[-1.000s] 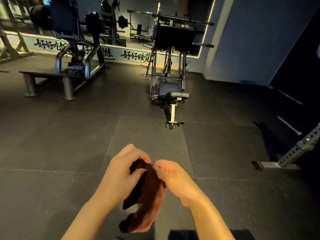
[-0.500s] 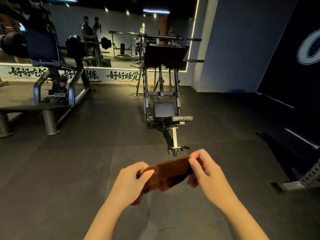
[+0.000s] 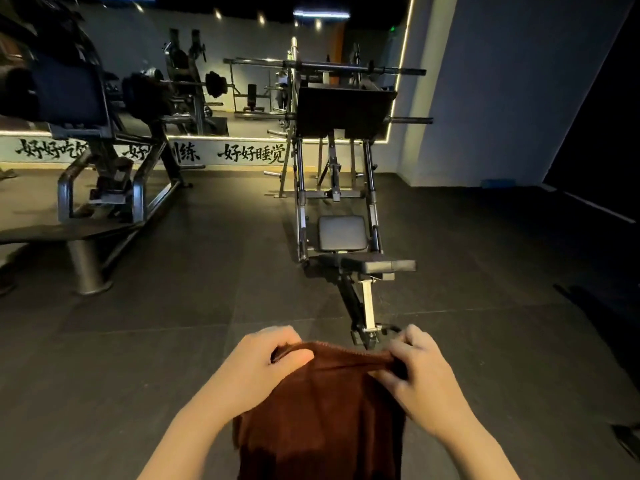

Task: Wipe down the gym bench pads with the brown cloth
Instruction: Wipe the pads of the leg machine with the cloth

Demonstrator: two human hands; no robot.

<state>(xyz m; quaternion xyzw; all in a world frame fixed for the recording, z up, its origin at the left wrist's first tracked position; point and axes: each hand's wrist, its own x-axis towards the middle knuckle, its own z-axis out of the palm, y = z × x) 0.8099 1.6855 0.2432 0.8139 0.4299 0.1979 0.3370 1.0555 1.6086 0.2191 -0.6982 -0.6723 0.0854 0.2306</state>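
Brown cloth (image 3: 322, 410) hangs spread between both hands, near centre. Left hand (image 3: 258, 365) and right hand (image 3: 420, 372) each pinch a top corner. Bench pads (image 3: 342, 233) sit well apart, further ahead. Risk: a loose pinch drops a corner onto the floor (image 3: 138, 358).

Dim gym, glowing light strip (image 3: 403, 64) edging mirror, wide-angle bending at edges

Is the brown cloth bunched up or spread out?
Spread out: the brown cloth hangs flat, its top edge held by left hand and right hand.
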